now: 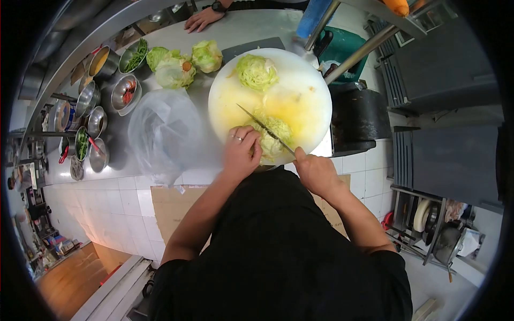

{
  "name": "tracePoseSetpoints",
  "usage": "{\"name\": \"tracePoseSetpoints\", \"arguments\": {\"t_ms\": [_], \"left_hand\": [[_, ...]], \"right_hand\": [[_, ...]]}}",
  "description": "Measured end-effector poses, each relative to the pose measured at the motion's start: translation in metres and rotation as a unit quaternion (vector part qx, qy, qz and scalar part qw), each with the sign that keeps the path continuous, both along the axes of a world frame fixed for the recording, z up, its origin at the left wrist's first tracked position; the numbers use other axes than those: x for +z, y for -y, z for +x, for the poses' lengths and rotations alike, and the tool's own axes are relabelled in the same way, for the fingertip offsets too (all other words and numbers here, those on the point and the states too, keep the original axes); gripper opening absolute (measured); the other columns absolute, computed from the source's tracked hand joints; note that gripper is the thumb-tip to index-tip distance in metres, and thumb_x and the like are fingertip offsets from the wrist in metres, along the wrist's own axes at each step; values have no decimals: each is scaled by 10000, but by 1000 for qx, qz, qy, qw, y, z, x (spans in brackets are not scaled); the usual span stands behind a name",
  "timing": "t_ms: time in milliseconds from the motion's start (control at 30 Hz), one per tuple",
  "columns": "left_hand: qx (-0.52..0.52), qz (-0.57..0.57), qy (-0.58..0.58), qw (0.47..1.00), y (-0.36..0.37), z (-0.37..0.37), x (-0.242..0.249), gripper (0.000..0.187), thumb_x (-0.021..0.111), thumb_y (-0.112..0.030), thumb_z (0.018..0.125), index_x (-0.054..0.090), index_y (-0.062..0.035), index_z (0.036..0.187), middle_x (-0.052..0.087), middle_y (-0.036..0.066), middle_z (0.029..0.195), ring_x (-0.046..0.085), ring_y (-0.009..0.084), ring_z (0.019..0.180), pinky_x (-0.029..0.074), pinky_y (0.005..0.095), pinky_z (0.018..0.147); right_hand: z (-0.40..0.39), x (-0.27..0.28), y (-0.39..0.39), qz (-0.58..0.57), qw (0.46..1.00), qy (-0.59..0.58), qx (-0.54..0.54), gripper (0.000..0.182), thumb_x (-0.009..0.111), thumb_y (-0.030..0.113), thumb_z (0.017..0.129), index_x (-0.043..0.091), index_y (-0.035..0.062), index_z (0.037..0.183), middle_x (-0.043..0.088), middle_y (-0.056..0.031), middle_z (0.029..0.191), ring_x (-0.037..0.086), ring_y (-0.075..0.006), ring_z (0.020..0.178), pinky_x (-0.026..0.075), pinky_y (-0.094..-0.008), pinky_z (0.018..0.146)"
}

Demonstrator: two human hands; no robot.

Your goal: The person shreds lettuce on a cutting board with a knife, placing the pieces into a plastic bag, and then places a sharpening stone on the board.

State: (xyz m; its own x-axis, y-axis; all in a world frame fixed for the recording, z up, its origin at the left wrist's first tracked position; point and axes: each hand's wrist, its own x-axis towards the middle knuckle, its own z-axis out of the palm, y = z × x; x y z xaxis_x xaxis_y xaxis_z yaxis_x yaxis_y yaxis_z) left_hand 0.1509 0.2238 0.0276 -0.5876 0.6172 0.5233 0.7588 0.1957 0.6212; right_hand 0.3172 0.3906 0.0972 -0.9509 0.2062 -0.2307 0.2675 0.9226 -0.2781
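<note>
A round white cutting board (310, 107) lies on the metal counter, stained yellow in the middle. On its near part is a cut piece of pale green cabbage (277, 140). My right hand (317, 172) is closed round the handle of a knife (266, 129), whose blade lies across that piece and points up and left. My left hand (243, 152), with a ring on one finger, presses its bent fingers against the left side of the same piece. Another cabbage piece (257, 73) rests at the far side of the board.
Several cabbage heads (207, 56) sit beyond the board to the left. A clear plastic bag (163, 131) lies left of it, with metal bowls (126, 92) farther left. Another person's hand (204, 20) rests on the far counter. A green bin (345, 51) stands at right.
</note>
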Motion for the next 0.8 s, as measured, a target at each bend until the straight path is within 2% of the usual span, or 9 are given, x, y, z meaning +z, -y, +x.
{"name": "tracePoseSetpoints", "arguments": {"t_ms": [67, 167, 267, 300, 367, 567, 667, 767, 800], "left_hand": [[6, -11, -6, 1000, -4, 3, 1, 228, 677, 52, 794, 663, -39, 1002, 624, 150, 1051, 602, 360, 979, 507, 437, 843], [12, -15, 2, 1000, -6, 3, 0, 240, 690, 44, 765, 662, -39, 988, 599, 147, 1033, 594, 361, 949, 507, 446, 828], [22, -26, -2, 999, -6, 5, -2, 245, 696, 43, 762, 665, -37, 992, 592, 147, 1023, 596, 360, 951, 510, 443, 821], [23, -22, -3, 999, -7, 5, -2, 247, 697, 44, 761, 666, -37, 992, 591, 149, 1024, 598, 360, 948, 512, 443, 813], [25, -18, -3, 1000, -6, 6, -3, 248, 699, 45, 760, 668, -37, 992, 590, 152, 1025, 601, 361, 945, 514, 443, 806], [29, -16, 0, 999, -7, 6, -5, 260, 708, 49, 756, 672, -40, 997, 591, 155, 1029, 608, 358, 929, 521, 441, 793], [41, -9, -8, 999, -6, 8, -4, 264, 711, 52, 753, 671, -38, 998, 598, 154, 1032, 611, 358, 932, 522, 440, 799], [38, -8, -6, 999, -7, 9, -5, 256, 712, 53, 756, 667, -33, 993, 604, 157, 1037, 614, 360, 935, 524, 438, 801], [40, -8, -4, 999, -8, 7, -6, 250, 711, 53, 759, 664, -32, 990, 606, 160, 1039, 615, 363, 936, 525, 438, 802]], "right_hand": [[0, 24, 2, 117, 992, 13, 41, 107, 615, 111, 919, 545, 55, 978, 682, -132, 671, 730, -297, 615, 571, -402, 528], [8, 73, 6, 147, 986, 23, 69, 122, 629, 77, 875, 549, 69, 966, 673, -95, 670, 731, -245, 606, 561, -350, 502], [11, 68, 7, 134, 987, 40, 81, 127, 631, 65, 876, 545, 63, 969, 677, -112, 676, 730, -263, 607, 561, -362, 504], [10, 46, 4, 133, 987, 42, 82, 127, 631, 65, 876, 545, 63, 969, 677, -112, 676, 730, -263, 607, 561, -362, 504], [6, -11, -5, 58, 998, 19, 32, 131, 633, 59, 878, 542, 65, 972, 676, -121, 678, 730, -274, 611, 569, -371, 523], [5, 78, 4, 113, 990, 52, 71, 118, 618, 55, 891, 533, 49, 973, 686, -147, 695, 731, -308, 624, 584, -400, 557], [11, 53, 4, 102, 992, 40, 68, 128, 622, 48, 884, 534, 45, 976, 684, -147, 695, 728, -310, 619, 580, -393, 552], [4, -5, -11, 53, 997, 25, 47, 143, 631, 44, 875, 534, 47, 980, 678, -138, 684, 725, -302, 609, 578, -391, 550], [1, 6, -13, 55, 997, 23, 49, 143, 631, 44, 875, 534, 47, 980, 678, -138, 684, 725, -302, 609, 578, -391, 550]]}}
